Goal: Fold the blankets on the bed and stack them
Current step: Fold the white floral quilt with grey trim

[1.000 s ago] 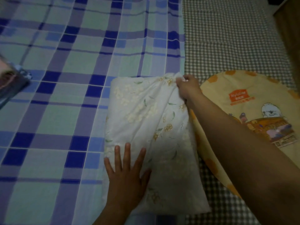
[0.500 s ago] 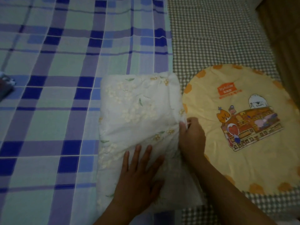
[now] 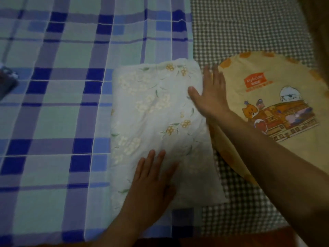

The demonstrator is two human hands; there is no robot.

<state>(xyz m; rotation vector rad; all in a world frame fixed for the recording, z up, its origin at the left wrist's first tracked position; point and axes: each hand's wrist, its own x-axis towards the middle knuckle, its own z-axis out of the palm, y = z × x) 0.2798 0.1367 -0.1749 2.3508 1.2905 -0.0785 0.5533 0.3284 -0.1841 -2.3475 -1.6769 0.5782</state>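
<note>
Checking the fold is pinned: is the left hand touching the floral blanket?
Touching. The head view shows the left hand lying flat on the floral blanket.

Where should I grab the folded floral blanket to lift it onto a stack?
Probably by both long sides of the folded floral blanket, hands sliding under from left and right. It lies flat as a thick, soft rectangle, so a one-edge pinch could let layers unfold.
</note>
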